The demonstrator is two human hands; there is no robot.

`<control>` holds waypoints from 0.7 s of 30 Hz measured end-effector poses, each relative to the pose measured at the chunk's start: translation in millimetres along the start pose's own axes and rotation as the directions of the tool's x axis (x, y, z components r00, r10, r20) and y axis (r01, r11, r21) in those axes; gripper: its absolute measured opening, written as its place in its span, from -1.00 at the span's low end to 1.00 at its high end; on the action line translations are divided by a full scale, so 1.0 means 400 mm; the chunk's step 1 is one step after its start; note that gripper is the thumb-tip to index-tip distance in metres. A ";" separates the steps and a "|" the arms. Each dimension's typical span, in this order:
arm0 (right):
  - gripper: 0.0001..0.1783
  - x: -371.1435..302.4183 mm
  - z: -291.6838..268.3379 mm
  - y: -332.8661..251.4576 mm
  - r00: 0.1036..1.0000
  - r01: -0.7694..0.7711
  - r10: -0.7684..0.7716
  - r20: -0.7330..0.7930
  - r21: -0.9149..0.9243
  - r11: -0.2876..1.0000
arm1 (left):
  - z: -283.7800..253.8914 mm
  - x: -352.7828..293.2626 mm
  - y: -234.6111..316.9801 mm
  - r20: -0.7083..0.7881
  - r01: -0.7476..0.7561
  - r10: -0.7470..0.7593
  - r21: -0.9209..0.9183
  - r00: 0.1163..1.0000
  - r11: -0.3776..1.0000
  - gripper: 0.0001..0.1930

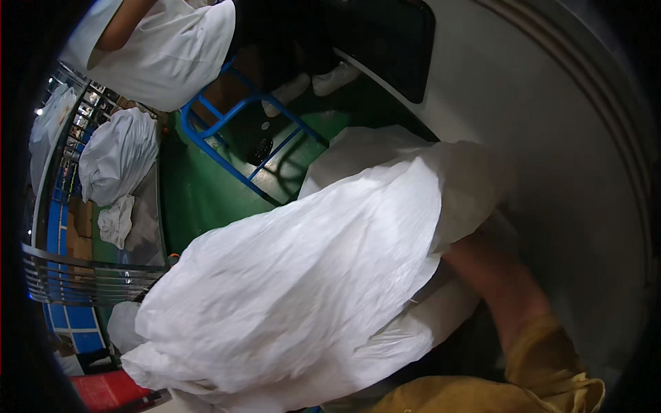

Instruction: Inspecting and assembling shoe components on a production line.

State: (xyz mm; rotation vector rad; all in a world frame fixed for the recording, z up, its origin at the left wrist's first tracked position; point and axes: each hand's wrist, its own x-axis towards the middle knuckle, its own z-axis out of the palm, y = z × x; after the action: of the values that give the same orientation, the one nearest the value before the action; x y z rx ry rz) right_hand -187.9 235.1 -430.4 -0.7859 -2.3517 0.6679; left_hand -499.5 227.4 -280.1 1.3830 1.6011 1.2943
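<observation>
A large white sack, crumpled and woven-looking, spreads across the middle of the head view from lower left to upper right. Its paler grey-white folds at the upper right lie close to a big grey panel. My right forearm, in a mustard sleeve, comes from the lower right and passes behind the edge of the sack. The right hand itself is hidden by the material, so its fingers and grip do not show. My left hand is nowhere to be seen.
The grey panel with a dark window rises on the right. A blue metal stool frame stands on the green floor, beside a person in a white shirt. Left are a metal rack, white bags and a red object.
</observation>
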 end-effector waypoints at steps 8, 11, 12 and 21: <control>-0.50 -0.145 0.029 0.044 0.986 -0.057 0.038 0.163 0.113 0.992 | -0.046 0.054 -0.033 -0.042 -0.019 0.029 0.210 0.999 0.978 -0.59; -0.49 -0.054 0.080 0.058 0.969 -0.117 0.084 0.232 0.135 0.984 | -0.020 0.080 -0.071 -0.027 -0.019 0.027 0.264 0.999 0.964 -0.60; -0.49 -0.004 0.110 0.052 0.968 -0.090 0.047 0.247 0.166 0.982 | -0.052 0.073 -0.055 -0.059 -0.022 0.043 0.315 0.997 0.949 -0.60; -0.32 0.025 0.111 -0.152 0.699 -0.524 0.041 0.714 0.472 0.709 | 0.018 0.129 -0.177 -0.145 0.072 0.022 0.612 0.989 0.788 -0.63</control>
State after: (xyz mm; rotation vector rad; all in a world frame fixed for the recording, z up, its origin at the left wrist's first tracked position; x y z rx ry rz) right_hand -245.9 186.8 -422.0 -0.6662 -2.2599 2.0987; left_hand -528.0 281.9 -342.9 1.6557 2.2708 0.8897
